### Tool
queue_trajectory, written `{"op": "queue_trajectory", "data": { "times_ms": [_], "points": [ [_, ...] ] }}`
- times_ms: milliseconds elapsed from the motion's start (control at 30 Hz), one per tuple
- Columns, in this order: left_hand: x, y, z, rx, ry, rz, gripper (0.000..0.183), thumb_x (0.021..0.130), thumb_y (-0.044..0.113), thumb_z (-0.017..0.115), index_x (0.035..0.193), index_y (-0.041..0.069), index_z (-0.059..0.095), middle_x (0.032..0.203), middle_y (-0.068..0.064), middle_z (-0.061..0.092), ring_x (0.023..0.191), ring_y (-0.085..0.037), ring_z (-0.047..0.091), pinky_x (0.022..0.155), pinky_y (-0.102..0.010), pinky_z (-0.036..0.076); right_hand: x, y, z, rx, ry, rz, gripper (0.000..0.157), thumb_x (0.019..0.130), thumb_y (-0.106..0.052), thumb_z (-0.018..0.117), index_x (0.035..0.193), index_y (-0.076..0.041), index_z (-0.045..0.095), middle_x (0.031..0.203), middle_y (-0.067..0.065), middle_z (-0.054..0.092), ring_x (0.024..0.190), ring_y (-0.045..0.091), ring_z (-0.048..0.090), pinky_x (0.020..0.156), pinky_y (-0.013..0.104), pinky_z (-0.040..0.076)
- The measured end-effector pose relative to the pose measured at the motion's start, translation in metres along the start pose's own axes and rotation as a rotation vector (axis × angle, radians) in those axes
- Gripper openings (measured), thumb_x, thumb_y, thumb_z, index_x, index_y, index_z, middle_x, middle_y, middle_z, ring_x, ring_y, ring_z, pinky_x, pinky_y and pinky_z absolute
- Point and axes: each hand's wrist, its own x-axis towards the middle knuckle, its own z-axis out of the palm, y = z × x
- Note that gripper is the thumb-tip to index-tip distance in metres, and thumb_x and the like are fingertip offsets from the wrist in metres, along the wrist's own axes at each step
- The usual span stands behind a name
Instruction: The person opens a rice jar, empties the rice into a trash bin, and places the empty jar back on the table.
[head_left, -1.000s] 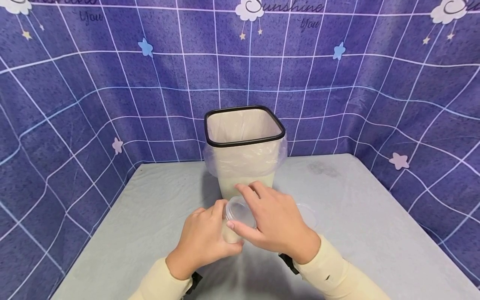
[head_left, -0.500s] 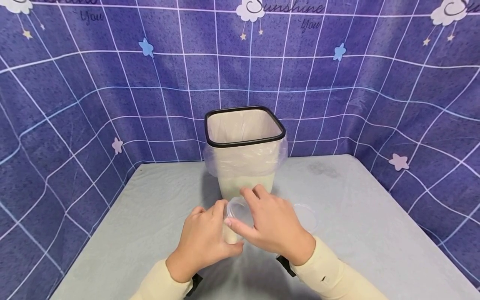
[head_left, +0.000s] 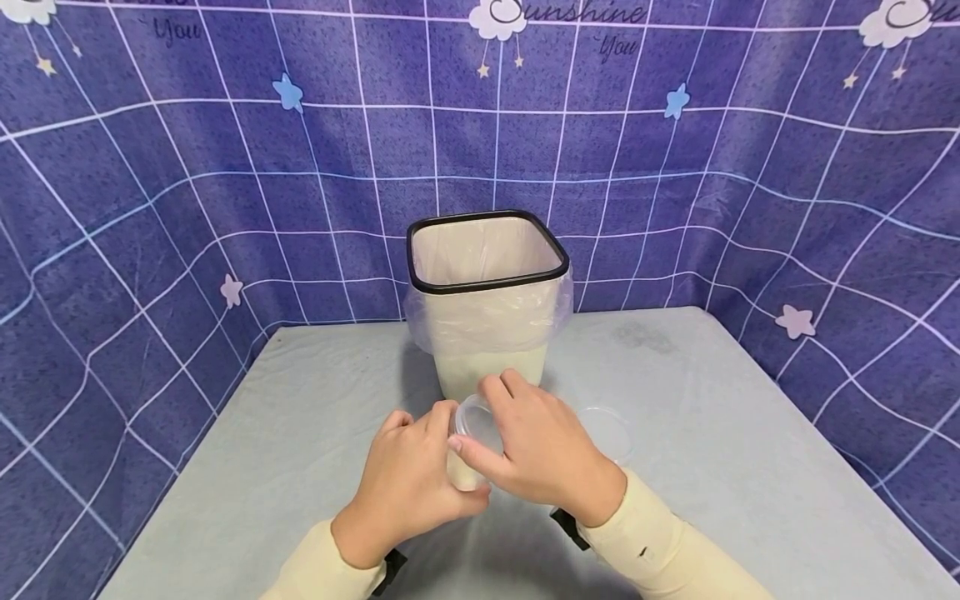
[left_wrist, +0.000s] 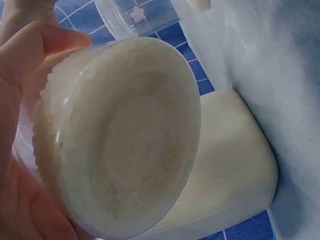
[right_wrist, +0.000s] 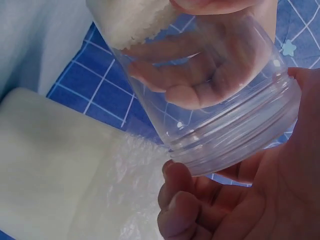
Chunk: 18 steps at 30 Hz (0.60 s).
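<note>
A clear plastic jar [head_left: 480, 423] with white rice-like grains [right_wrist: 135, 22] in its lower part tilts between both hands, before the bin. My left hand [head_left: 412, 475] grips the jar's body, its thumb low on the near side. In the left wrist view the jar's bottom [left_wrist: 145, 145] faces the camera, grains piled against the wall. My right hand [head_left: 536, 442] curls round the ringed top end, thumb at the near rim and fingers over the far side. Seen from the right wrist, its fingertips [right_wrist: 175, 172] are right at the rings.
A cream bin [head_left: 491, 367] with a black rim and a clear liner [head_left: 491, 321] stands just beyond the hands. Right of the right hand is a clear round-rimmed plastic container [head_left: 609, 435]. Grey cloth [head_left: 322, 400] covers the table, with purple grid-patterned curtains [head_left: 622, 192] around it.
Over the last second my right hand has shifted slightly left and turned a little at the jar's top end. My left hand keeps its grip, nearly still.
</note>
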Motion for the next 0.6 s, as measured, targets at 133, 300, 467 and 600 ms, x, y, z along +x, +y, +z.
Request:
{"op": "queue_trajectory", "data": {
  "times_ms": [133,300,467,600],
  "points": [
    [-0.0003,0.0003,0.0000,0.000,-0.008,-0.003,0.084,0.045,0.060,0.083,0.110,0.012,0.062,0.068,0.013,0.061,0.053,-0.007,0.051,0.065,-0.027,0.035,0.0009,0.0012,-0.0003,0.020,-0.008,-0.019,0.047,0.092,-0.062,0.061,0.105,-0.016,0.058,0.085,-0.007,0.046,0.064,0.008,0.042,0.055,0.025,0.040],
    [-0.0003,0.0001,0.0002,-0.026,-0.047,-0.020,0.086,0.046,0.061,0.084,0.113,0.012,0.061,0.070,0.015,0.060,0.055,-0.006,0.050,0.069,-0.027,0.037,0.0013,0.0025,0.0004,0.038,-0.011,-0.026,0.046,0.091,-0.060,0.063,0.105,-0.016,0.058,0.086,-0.007,0.046,0.064,0.007,0.042,0.056,0.024,0.040],
    [0.0006,-0.0002,0.0002,-0.050,-0.078,-0.039,0.087,0.047,0.061,0.084,0.115,0.013,0.061,0.073,0.016,0.061,0.058,-0.003,0.050,0.071,-0.027,0.038,0.0019,0.0041,0.0005,0.041,-0.012,-0.041,0.045,0.091,-0.060,0.062,0.105,-0.017,0.058,0.086,-0.008,0.046,0.065,0.006,0.042,0.056,0.023,0.040],
    [0.0007,-0.0005,-0.0009,-0.072,-0.092,-0.045,0.089,0.047,0.061,0.085,0.118,0.013,0.061,0.075,0.017,0.062,0.060,-0.004,0.051,0.071,-0.026,0.039,0.0027,0.0050,-0.0005,0.047,-0.005,-0.065,0.045,0.091,-0.060,0.062,0.104,-0.016,0.057,0.087,-0.009,0.045,0.065,0.005,0.041,0.056,0.022,0.040]
  ]
}}
